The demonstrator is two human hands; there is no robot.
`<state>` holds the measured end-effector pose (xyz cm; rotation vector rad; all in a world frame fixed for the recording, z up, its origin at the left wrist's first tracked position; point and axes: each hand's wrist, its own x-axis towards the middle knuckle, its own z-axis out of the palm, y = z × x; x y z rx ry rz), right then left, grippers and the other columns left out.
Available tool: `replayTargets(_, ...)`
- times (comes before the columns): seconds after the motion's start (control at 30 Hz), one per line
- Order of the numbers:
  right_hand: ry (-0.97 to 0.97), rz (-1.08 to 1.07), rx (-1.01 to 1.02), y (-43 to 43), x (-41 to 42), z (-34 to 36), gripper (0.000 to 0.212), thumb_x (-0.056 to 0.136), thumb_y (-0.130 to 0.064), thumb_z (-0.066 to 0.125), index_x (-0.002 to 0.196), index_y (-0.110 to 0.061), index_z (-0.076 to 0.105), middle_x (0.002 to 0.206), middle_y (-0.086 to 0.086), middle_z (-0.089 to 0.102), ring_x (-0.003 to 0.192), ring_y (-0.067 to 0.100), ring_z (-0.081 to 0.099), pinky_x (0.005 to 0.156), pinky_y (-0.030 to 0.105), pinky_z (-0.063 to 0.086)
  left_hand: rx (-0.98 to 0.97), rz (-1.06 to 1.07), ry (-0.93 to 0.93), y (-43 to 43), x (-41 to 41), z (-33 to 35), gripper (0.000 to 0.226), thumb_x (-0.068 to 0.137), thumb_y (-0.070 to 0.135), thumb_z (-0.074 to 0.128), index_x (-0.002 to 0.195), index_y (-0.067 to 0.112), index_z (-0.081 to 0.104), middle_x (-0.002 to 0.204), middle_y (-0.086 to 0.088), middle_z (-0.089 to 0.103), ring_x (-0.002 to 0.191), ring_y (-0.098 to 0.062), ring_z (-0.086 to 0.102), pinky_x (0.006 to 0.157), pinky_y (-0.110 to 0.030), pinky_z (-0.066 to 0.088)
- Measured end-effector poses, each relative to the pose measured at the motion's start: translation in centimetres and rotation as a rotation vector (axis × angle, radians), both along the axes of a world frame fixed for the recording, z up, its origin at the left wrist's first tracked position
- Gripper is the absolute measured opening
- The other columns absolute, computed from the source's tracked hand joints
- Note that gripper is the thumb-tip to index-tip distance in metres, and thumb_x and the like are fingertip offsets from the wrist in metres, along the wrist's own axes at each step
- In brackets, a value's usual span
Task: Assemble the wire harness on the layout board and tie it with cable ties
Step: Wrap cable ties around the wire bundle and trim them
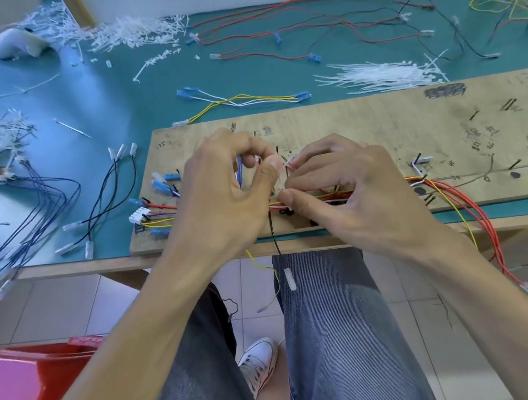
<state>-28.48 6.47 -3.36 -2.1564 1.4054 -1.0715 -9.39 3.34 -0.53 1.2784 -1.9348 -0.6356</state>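
Both hands [288,190] pinching white cable tie [288,163], multicoloured wire harness [435,185]

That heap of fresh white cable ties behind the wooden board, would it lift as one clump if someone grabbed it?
Probably not. The cable ties lie loose and fanned out on the green mat, so a handful would likely shed strays. They look thin and light, and would probably bend rather than stay rigid.

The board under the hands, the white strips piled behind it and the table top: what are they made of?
The layout board looks like bare, unfinished plywood: pale grain, pen marks, layered front edge. The cable ties seem to be white, slightly translucent plastic, probably nylon: thin, bendy strips. The table top appears to be a teal mat, rubber or vinyl, with a soft sheen; which one is unclear.
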Motion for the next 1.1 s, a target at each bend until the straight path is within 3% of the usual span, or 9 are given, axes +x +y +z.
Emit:
replayTargets(0.13, 0.042, 0.027, 0.040, -0.3, -0.1, 0.4, 0.004, 0.091, -0.030, 0.082, 0.088, -0.030, 0.084, 0.092, -0.023, 0.073, 0.109, 0.018, 0.060, 0.094, 0.052, 0.048, -0.102, -0.023, 0.067, -0.5, -0.5, 0.3, 0.009, 0.100, 0.021, 0.062, 0.092, 0.020, 0.066, 0.086, 0.010, 0.056, 0.086, -0.007, 0.048, 0.083, -0.025, 0.041)
replayTargets(0.33, 0.088, 0.057, 0.128, -1.0, -0.4, 1.0, 0.003, 0.087, -0.027, 0.084, 0.089, -0.027, 0.086, 0.096, -0.020, 0.073, 0.107, 0.017, 0.057, 0.096, 0.042, 0.047, -0.185, -0.099, 0.074, -0.3, -2.0, 0.1, 0.014, 0.107, 0.020, 0.055, 0.094, 0.014, 0.059, 0.091, 0.007, 0.055, 0.091, -0.020, 0.048, 0.089, -0.058, 0.043)
replayTargets(0.43, 0.116, 0.050, 0.161, -1.2, -0.3, 1.2, 0.004, 0.086, -0.031, 0.083, 0.088, -0.029, 0.086, 0.096, -0.020, 0.074, 0.105, 0.015, 0.058, 0.099, 0.046, 0.046, -0.148, -0.182, 0.110, -0.7, -1.6, -0.2, 0.015, 0.109, 0.015, 0.055, 0.097, 0.007, 0.058, 0.089, 0.002, 0.056, 0.087, -0.022, 0.051, 0.084, -0.054, 0.045)
replayTargets(0.57, 0.057, 0.029, 0.223, -1.4, -0.4, 1.3, 0.004, 0.083, -0.034, 0.083, 0.081, -0.030, 0.082, 0.091, -0.011, 0.075, 0.095, 0.020, 0.064, 0.089, 0.042, 0.049, -0.099, -0.257, 0.111, -0.8, -1.6, -0.1, 0.014, 0.109, 0.012, 0.054, 0.097, 0.006, 0.057, 0.086, -0.005, 0.060, 0.086, -0.030, 0.057, 0.081, -0.051, 0.047)
replayTargets(0.7, 0.093, 0.024, 0.189, -1.4, -0.3, 1.5, 0.005, 0.084, -0.032, 0.080, 0.083, -0.029, 0.083, 0.096, -0.015, 0.074, 0.097, 0.015, 0.062, 0.091, 0.041, 0.048, -0.091, -0.200, 0.146, -1.0, -2.3, 0.0, 0.014, 0.098, -0.001, 0.056, 0.088, 0.009, 0.059, 0.078, 0.000, 0.062, 0.079, -0.024, 0.058, 0.076, -0.041, 0.050)
replayTargets(0.8, 0.119, 0.022, 0.166, -1.3, -0.3, 1.6, 0.006, 0.084, -0.028, 0.082, 0.088, -0.028, 0.086, 0.100, -0.017, 0.076, 0.102, 0.007, 0.055, 0.095, 0.037, 0.045, -0.060, -0.122, 0.226, -1.2, -3.2, 0.1, 0.019, 0.086, -0.009, 0.054, 0.080, 0.007, 0.060, 0.072, -0.006, 0.061, 0.072, -0.027, 0.057, 0.069, -0.034, 0.046)
replayTargets(0.93, 0.172, 0.011, 0.192, -1.3, -0.2, 1.8, 0.008, 0.087, -0.035, 0.081, 0.093, -0.036, 0.085, 0.106, -0.024, 0.073, 0.111, 0.016, 0.049, 0.100, 0.042, 0.042, -0.038, -0.059, 0.207, -1.2, -3.4, 0.2, 0.022, 0.086, -0.010, 0.056, 0.078, 0.010, 0.062, 0.069, -0.001, 0.063, 0.063, -0.007, 0.052, 0.062, -0.014, 0.035)
replayTargets(1.0, 0.275, -0.008, 0.166, -1.4, 0.1, 1.9, 0.008, 0.088, -0.044, 0.078, 0.093, -0.041, 0.083, 0.106, -0.027, 0.070, 0.111, 0.016, 0.045, 0.098, 0.046, 0.037, -0.006, -0.092, 0.159, -1.5, -3.0, 0.5, 0.023, 0.089, -0.005, 0.058, 0.080, 0.015, 0.062, 0.071, 0.005, 0.064, 0.067, -0.007, 0.054, 0.064, -0.017, 0.038)
replayTargets(1.1, 0.440, -0.063, 0.087, -1.3, -0.2, 2.3, 0.016, 0.083, -0.057, 0.078, 0.093, -0.045, 0.080, 0.103, -0.031, 0.064, 0.113, 0.014, 0.042, 0.090, 0.042, 0.026, 0.002, -0.167, 0.039, -1.7, -2.5, 1.4, 0.019, 0.095, 0.005, 0.061, 0.085, 0.022, 0.063, 0.080, 0.008, 0.070, 0.079, -0.019, 0.065, 0.073, -0.040, 0.052)
